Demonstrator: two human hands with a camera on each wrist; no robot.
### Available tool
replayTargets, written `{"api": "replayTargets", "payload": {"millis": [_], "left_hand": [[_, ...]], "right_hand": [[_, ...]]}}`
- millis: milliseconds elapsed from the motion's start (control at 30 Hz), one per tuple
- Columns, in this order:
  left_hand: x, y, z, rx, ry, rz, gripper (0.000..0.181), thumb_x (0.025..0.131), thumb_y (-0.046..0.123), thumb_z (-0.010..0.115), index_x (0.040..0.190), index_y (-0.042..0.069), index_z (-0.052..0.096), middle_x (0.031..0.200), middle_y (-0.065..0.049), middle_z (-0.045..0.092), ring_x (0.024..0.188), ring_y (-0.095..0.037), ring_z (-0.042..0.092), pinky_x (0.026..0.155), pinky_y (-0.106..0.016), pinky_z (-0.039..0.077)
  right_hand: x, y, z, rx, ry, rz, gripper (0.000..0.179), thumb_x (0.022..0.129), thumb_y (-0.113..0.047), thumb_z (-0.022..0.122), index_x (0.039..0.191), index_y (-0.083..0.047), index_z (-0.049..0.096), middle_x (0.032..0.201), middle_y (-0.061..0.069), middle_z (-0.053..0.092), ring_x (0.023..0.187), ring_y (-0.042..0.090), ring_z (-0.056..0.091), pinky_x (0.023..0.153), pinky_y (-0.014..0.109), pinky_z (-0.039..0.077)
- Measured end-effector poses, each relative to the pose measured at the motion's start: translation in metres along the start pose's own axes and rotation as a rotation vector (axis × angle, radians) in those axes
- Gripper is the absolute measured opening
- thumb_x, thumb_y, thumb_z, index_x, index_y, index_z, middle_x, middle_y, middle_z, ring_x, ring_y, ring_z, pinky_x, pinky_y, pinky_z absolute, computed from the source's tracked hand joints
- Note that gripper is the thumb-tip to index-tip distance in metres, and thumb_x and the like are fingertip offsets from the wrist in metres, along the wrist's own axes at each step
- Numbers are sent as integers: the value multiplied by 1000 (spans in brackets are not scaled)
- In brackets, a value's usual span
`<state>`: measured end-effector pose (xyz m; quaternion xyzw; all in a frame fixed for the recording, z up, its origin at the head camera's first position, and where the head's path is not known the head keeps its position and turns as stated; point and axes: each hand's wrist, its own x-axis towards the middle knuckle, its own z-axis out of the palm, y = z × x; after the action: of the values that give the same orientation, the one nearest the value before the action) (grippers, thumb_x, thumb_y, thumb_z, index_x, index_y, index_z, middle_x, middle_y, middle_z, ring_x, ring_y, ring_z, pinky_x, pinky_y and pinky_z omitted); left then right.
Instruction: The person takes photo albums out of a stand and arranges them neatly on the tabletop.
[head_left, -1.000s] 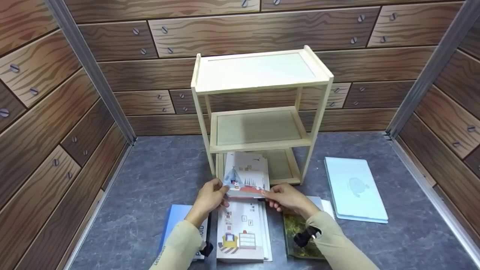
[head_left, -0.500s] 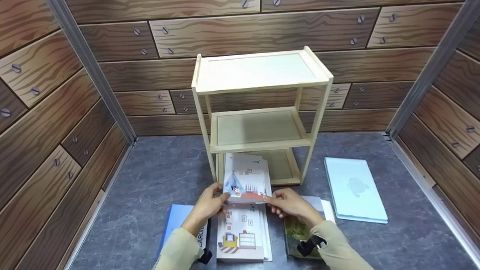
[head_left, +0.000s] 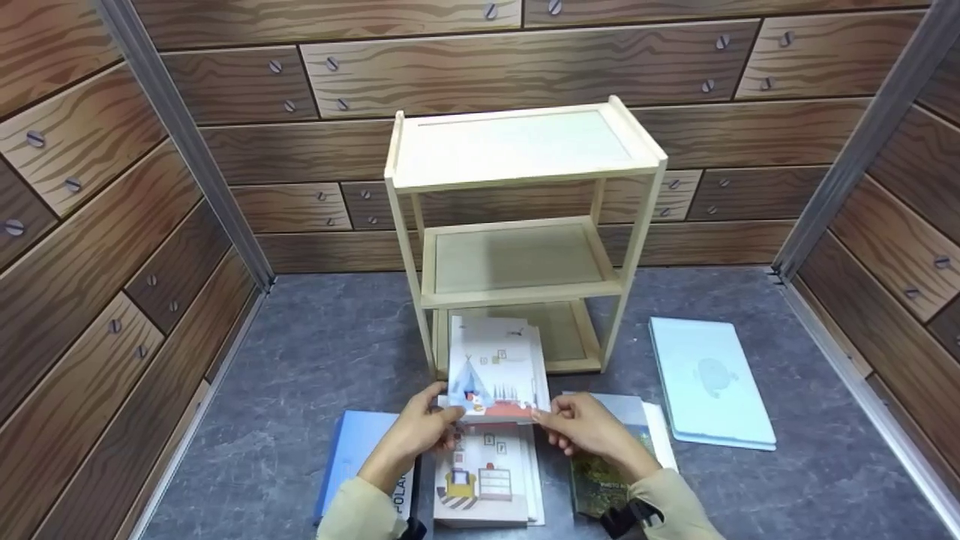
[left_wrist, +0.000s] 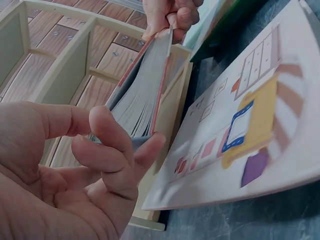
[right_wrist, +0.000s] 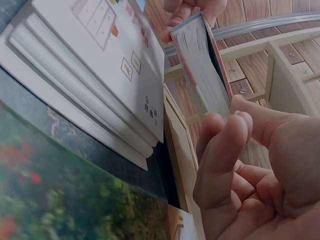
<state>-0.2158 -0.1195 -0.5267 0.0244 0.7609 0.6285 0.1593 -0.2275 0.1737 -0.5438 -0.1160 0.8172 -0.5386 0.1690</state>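
Note:
A thick white book (head_left: 495, 360) with a blue tent drawn on its cover is held level between both hands. My left hand (head_left: 418, 426) pinches its near left corner, and my right hand (head_left: 583, 426) pinches the near right corner. Both wrist views show the book's page edges (left_wrist: 145, 85) between thin covers. Below it lies another white book (head_left: 480, 487), its cover showing a yellow armchair and a chest of drawers; the held book hides its far part. A pale wooden three-tier shelf (head_left: 521, 300) stands just beyond, its lowest board partly covered by the held book.
To the left lies a blue book (head_left: 352, 442), partly behind my left forearm. A green photo album (head_left: 600, 480) is under my right forearm. Farther right sits a light-blue book (head_left: 709, 382). Wood-patterned walls (head_left: 525, 67) enclose the dark floor (head_left: 322, 337).
Both hands have drawn the tent-cover book back from the shelf, nearer to me, over the armchair-cover book. Their grip on its corners stays the same.

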Motion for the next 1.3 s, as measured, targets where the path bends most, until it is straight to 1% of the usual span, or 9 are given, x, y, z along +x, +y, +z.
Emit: {"api": "replayTargets", "payload": {"millis": [167,433,600,767,867,967,1133,1200,1300], "left_hand": [[-9,1,2,13,4,39,49,106,13,59,153,8,48,75,-8,67,54,-10,57,50,-22,45],[-21,3,5,-35,1,37,51,107,14,62,156,13,48,86,-10,69,59,-12,63,50,-23,49],[-28,1,8,-60,-4,25,56,109,23,65,159,12,43,83,-8,67,62,-13,67,50,-24,51],[-36,-2,8,-69,4,44,66,107,24,70,162,5,39,75,-5,65,59,-12,65,50,-23,47],[-40,-4,7,-69,6,35,73,105,25,73,163,-1,37,79,-6,66,58,-10,62,51,-22,47],[-44,-6,6,-66,-7,14,70,103,26,75,158,-6,45,86,-8,71,58,-9,60,51,-21,47],[-48,-10,5,-54,-36,-12,44,101,24,76,131,-7,67,84,-3,70,57,-7,57,51,-20,44],[-49,-12,5,-50,-44,-10,39,100,23,76,125,-6,69,82,-1,67,57,-6,55,50,-20,43],[-52,-15,6,-50,-57,-1,40,100,22,76,126,-7,67,86,-2,69,60,-7,55,51,-20,45]], "right_hand": [[-9,0,6,-5,-10,2,38,105,-31,72,81,-3,63,66,-3,68,52,3,57,50,18,54],[-23,0,11,-18,-19,-13,41,105,-34,72,81,-3,60,69,4,71,53,6,59,51,20,55],[-32,-1,14,-13,-18,-16,38,105,-33,72,83,-4,60,69,0,71,54,6,60,51,20,56],[-41,-2,19,-17,5,-7,37,104,-34,73,83,-6,60,69,0,70,54,7,59,51,21,56],[-46,0,22,-8,8,-2,37,104,-34,73,83,-7,60,69,0,70,53,6,59,51,21,56],[-50,1,25,10,4,-5,37,104,-34,73,84,-6,60,69,-1,70,53,5,59,51,20,56],[-56,3,29,18,-1,7,37,103,-35,74,84,-6,61,68,-1,69,53,6,58,50,19,54],[-59,3,31,30,-10,20,36,103,-35,74,84,-7,60,69,-2,68,54,7,58,50,19,53],[-63,5,35,33,-20,20,36,103,-34,73,84,-7,60,70,-1,69,55,8,58,51,18,53]]}}
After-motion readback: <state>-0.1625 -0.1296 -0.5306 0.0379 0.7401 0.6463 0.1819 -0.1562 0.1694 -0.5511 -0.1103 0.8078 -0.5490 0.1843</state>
